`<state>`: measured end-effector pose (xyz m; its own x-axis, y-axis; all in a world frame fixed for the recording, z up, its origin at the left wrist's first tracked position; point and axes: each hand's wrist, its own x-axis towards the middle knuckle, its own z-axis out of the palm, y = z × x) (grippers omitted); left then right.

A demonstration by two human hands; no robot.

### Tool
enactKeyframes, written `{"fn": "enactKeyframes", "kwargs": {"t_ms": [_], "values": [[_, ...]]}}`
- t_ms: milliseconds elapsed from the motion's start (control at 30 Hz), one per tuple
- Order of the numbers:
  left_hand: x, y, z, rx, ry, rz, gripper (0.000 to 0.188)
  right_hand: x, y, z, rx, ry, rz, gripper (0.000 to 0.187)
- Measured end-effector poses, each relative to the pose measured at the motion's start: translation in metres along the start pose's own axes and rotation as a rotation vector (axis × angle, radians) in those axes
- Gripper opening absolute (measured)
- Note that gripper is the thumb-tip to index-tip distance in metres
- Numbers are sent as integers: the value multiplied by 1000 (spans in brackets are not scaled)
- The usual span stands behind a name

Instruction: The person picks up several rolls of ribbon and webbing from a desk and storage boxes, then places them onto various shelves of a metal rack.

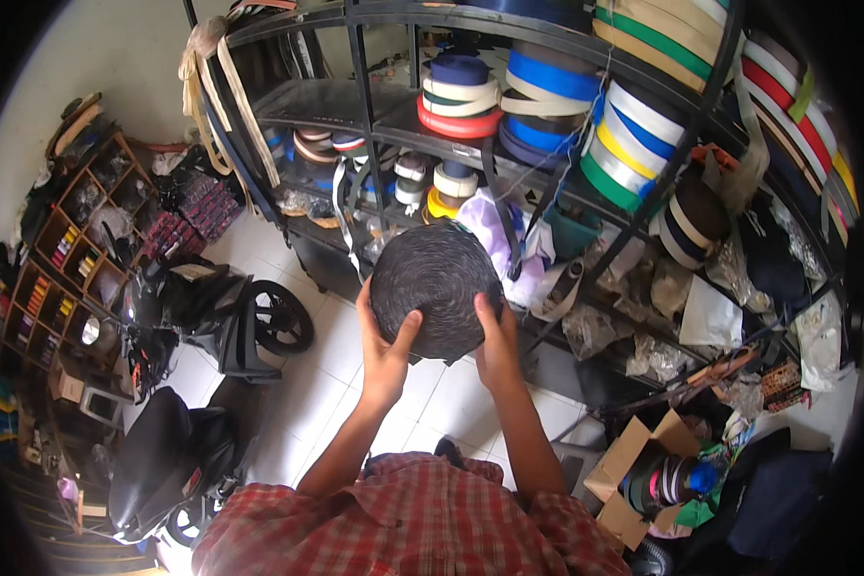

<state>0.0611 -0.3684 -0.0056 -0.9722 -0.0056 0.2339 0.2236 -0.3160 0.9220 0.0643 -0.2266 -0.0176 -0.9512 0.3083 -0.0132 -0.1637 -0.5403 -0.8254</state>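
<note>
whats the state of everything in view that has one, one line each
black roll: wound up, held off the floor
left grip: closed on its edge, thumb on top
right grip: likewise
cardboard box: open, flaps spread
red shelf roll: wound, bottom of its stack

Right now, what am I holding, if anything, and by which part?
A dark coiled roll, held by opposite sides of its rim: left hand at left, right hand at right, thumbs on its face.
</note>
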Motion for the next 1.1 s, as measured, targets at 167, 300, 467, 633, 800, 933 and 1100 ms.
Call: {"fn": "enactKeyframes", "kwargs": {"t_ms": [167, 300, 467, 633, 800, 933, 1100], "values": [[52, -11, -22, -136, 159, -2, 65, 102, -36, 18, -261, -237, -81, 43], [91, -20, -43, -163, 203, -6, 64, 202, -81, 76, -853, -227, -703, 50], [153, -33, -57, -131, 151, -23, 64, 319, -115, 150, -1714, 126, -899, 92], [216, -31, -73, -226, 12, -129, 66, 377, -119, 202, -2003, 185, -376, 112], [283, -27, -65, -239, -179, -74, 68, 414, -117, 186, -2083, 317, -186, 107], [326, -20, -52, -266, -280, -76, 66, 430, -130, 170, -2038, 241, -415, 94], [380, -13, -16, -430, -414, -163, 66, 410, -157, 179, -1845, 138, -564, 60]]}}
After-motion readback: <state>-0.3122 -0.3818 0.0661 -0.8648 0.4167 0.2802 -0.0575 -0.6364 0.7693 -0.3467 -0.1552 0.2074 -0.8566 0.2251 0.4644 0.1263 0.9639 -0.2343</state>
